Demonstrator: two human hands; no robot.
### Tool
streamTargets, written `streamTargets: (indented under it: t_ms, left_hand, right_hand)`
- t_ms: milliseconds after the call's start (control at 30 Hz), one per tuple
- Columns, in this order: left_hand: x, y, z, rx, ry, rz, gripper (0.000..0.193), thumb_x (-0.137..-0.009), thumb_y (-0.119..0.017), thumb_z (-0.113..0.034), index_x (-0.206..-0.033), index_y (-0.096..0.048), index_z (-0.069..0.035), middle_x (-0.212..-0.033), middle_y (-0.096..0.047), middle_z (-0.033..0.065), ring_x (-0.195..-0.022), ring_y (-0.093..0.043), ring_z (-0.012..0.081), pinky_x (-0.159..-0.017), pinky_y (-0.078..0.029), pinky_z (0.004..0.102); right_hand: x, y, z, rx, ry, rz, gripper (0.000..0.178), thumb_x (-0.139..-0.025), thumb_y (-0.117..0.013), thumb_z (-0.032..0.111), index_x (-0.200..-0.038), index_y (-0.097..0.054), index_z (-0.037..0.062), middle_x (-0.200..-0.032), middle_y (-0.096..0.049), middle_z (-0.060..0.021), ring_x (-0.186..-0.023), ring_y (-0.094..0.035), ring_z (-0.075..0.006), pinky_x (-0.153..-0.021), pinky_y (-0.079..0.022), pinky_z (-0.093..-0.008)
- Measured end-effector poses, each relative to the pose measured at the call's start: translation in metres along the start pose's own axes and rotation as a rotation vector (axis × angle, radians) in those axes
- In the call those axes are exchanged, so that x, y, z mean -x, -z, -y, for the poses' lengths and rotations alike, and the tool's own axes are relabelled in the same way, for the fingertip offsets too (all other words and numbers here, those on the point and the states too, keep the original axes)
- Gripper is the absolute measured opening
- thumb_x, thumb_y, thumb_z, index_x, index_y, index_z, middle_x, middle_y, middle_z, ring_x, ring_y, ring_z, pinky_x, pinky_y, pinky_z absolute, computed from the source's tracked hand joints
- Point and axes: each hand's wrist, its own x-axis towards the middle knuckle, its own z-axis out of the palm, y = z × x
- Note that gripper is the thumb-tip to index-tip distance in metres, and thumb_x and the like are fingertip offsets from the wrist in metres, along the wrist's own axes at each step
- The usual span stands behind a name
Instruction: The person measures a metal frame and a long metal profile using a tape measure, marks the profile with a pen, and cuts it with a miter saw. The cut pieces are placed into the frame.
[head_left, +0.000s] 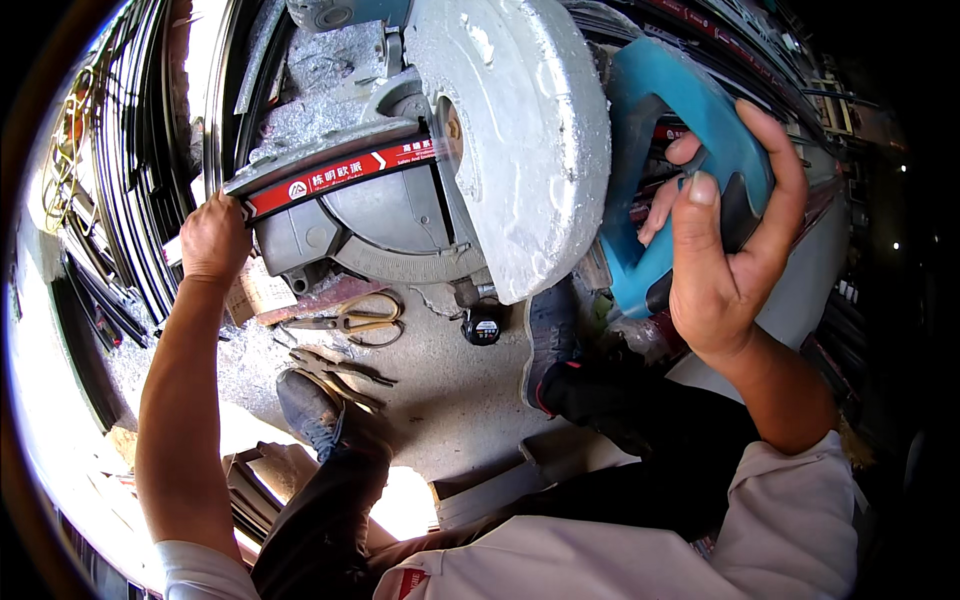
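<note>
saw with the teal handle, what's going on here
A person's left hand holds one end of a red-faced strip that lies across the saw, its other end reaching the blade guard. The right hand is on the teal handle. Whether the blade is spinning or touching the strip can't be seen. Scissors, pliers and a tape measure lie nearby.
</note>
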Motion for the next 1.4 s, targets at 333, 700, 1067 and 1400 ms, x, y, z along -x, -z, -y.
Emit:
streamTargets:
  t_ms: [333,700,1067,1400]
  left_hand:
    - [0.001,-0.005,0.003,-0.004,-0.011,-0.034,0.005,-0.089,-0.055,-0.006,-0.090,-0.060,-0.004,-0.086,-0.070,0.0164,-0.080,-0.072,0.0360,-0.076,-0.058,0.0472]
    - [-0.002,0.001,-0.003,0.028,0.075,0.051,0.008,-0.079,-0.066,-0.007,-0.085,-0.067,-0.002,-0.088,-0.070,0.0196,-0.088,-0.072,0.0376,-0.083,-0.058,0.0475]
    - [0.000,0.002,-0.002,-0.006,0.014,-0.002,0.007,-0.085,-0.057,-0.005,-0.087,-0.063,-0.003,-0.087,-0.070,0.0173,-0.081,-0.072,0.0366,-0.077,-0.058,0.0478]
    - [0.000,0.006,-0.004,0.009,0.026,0.014,0.007,-0.085,-0.057,-0.005,-0.088,-0.063,-0.003,-0.089,-0.071,0.0178,-0.083,-0.073,0.0362,-0.078,-0.058,0.0476]
  right_hand:
    - [0.002,-0.001,-0.003,0.013,0.021,0.018,0.051,-0.109,-0.048,0.008,-0.155,-0.025,0.0028,-0.119,-0.059,-0.0151,-0.072,-0.059,-0.0124,-0.063,-0.055,-0.0294]
    - [0.006,0.000,-0.009,0.043,0.083,0.032,0.053,-0.109,-0.048,0.008,-0.156,-0.023,0.0013,-0.119,-0.058,-0.0174,-0.072,-0.060,-0.0128,-0.062,-0.055,-0.0289]
    - [0.004,0.001,-0.008,0.053,0.095,0.041,0.053,-0.109,-0.048,0.008,-0.155,-0.024,0.0013,-0.118,-0.059,-0.0176,-0.071,-0.060,-0.0124,-0.061,-0.055,-0.0278]
    - [0.004,0.000,-0.008,0.042,0.080,0.032,0.053,-0.109,-0.049,0.008,-0.155,-0.024,0.0010,-0.118,-0.059,-0.0166,-0.072,-0.060,-0.0121,-0.062,-0.055,-0.0280]
